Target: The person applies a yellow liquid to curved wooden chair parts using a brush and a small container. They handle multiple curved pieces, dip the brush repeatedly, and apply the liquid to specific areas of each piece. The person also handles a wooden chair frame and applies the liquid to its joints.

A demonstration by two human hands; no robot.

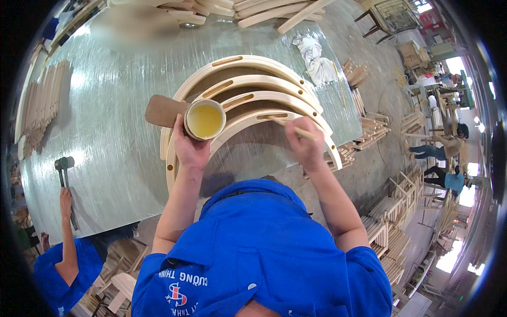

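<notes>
Blue shirt [259,248] nearest; cup [224,118] in left hand [191,151].

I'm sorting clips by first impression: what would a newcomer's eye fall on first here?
Probably the cup of bright yellow liquid near the middle, held in the left hand. Around it, pale curved wooden pieces lie on the table, and the right hand holds a thin stick at a slot in the nearest one. The vivid blue shirt filling the bottom centre also stands out.
</notes>
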